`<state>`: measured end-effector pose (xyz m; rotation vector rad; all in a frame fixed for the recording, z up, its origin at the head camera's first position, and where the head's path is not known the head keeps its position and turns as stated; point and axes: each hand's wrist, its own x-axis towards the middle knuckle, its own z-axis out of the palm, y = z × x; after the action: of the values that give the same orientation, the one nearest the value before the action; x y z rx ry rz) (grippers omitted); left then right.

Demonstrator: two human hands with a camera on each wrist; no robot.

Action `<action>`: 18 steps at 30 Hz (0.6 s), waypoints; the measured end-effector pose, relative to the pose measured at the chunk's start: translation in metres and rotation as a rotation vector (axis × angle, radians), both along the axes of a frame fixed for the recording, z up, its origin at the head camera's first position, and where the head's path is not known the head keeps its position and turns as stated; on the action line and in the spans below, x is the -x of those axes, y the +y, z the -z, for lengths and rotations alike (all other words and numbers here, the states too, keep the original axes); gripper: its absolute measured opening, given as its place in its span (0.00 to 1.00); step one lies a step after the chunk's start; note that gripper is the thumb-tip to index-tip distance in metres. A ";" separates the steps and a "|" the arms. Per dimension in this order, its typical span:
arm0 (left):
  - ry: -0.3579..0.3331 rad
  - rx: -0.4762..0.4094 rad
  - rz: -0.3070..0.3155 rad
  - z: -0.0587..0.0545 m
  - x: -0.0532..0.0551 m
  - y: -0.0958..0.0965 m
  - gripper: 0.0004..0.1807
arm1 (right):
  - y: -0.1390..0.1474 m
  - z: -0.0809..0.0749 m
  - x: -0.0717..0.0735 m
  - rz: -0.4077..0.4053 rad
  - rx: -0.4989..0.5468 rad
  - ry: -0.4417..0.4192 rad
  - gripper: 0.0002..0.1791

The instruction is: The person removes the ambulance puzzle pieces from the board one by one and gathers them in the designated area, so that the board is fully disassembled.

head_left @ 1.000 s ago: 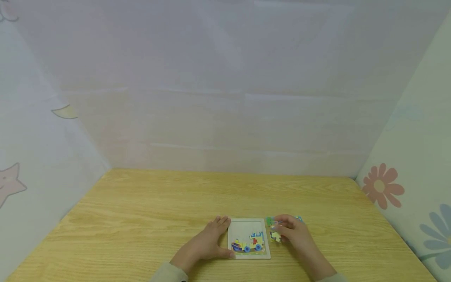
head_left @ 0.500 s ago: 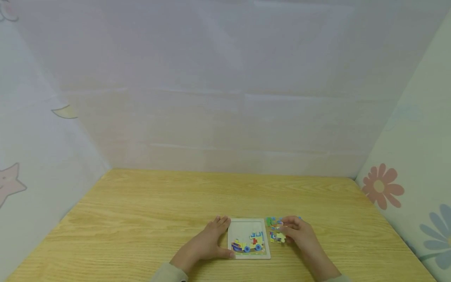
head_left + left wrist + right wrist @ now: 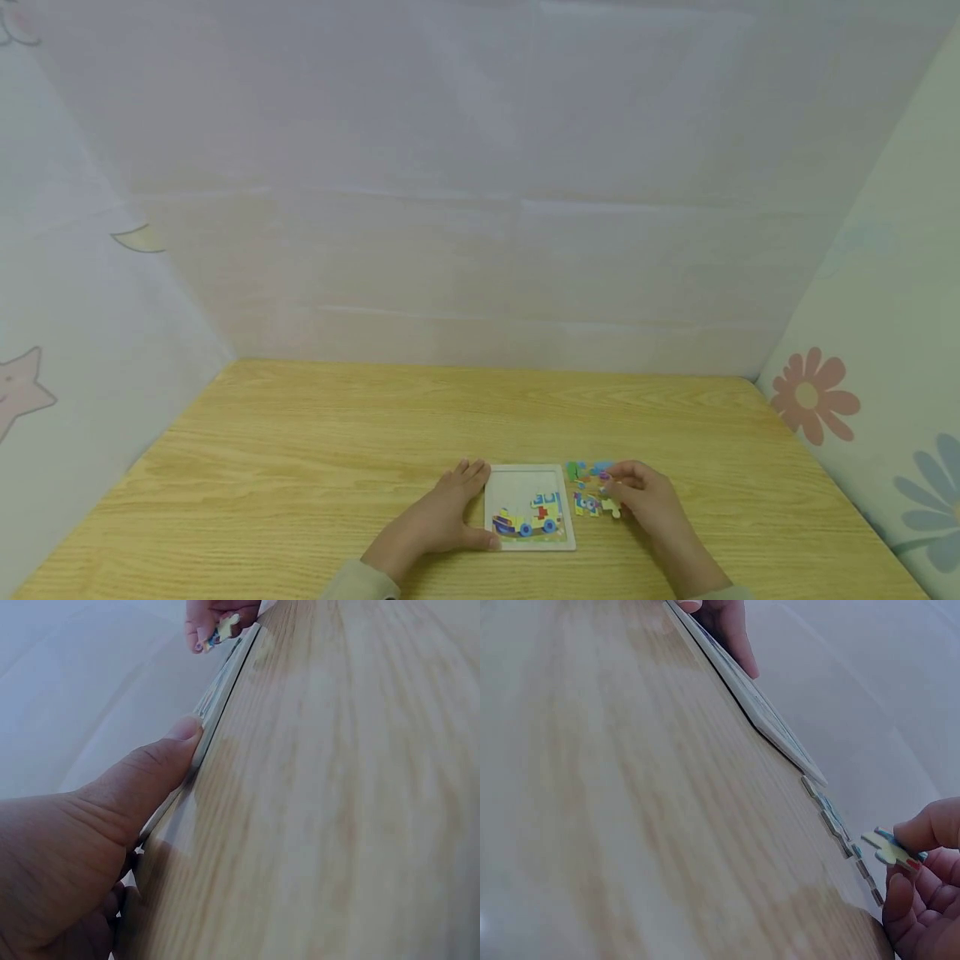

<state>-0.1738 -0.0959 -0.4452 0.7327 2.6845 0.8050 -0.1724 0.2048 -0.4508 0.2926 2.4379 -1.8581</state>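
Observation:
A white-rimmed puzzle tray (image 3: 570, 533) lies on the table, its lower part filled with a yellow vehicle picture on blue wheels. My left hand (image 3: 442, 512) rests along the tray's left side with straight fingers at the far corner. Its thumb (image 3: 169, 754) presses the rim at the near corner. My right hand (image 3: 651, 500) pinches a yellow puzzle piece (image 3: 891, 849) with a little red and blue on it, between thumb and fingers, above the table. Several loose puzzle pieces (image 3: 587, 504) lie right of the tray, some partly behind the right hand's fingers.
The wooden table (image 3: 337, 442) runs back to a pale cloth wall (image 3: 480, 275). Patterned side cloths with flowers stand at the right, and a star and moon show at the left.
My right hand has shifted slightly to the right with the yellow puzzle piece in its pinch, uncovering more of the loose pieces. The left hand and tray have stayed put.

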 end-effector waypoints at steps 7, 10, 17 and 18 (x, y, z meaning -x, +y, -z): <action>-0.001 0.003 -0.002 0.000 -0.001 0.000 0.56 | 0.000 0.000 -0.001 0.000 -0.099 0.017 0.11; 0.001 0.007 -0.001 0.000 -0.001 0.000 0.56 | 0.001 0.000 -0.001 -0.005 -0.166 0.026 0.10; 0.001 0.012 -0.005 0.000 0.000 0.001 0.56 | 0.005 -0.001 -0.001 -0.041 -0.332 0.068 0.11; 0.000 0.011 -0.005 0.000 0.000 0.001 0.56 | 0.005 -0.001 -0.001 -0.043 -0.346 0.074 0.11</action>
<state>-0.1742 -0.0950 -0.4449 0.7241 2.6897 0.7901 -0.1709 0.2101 -0.4500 0.1878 2.7869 -1.4473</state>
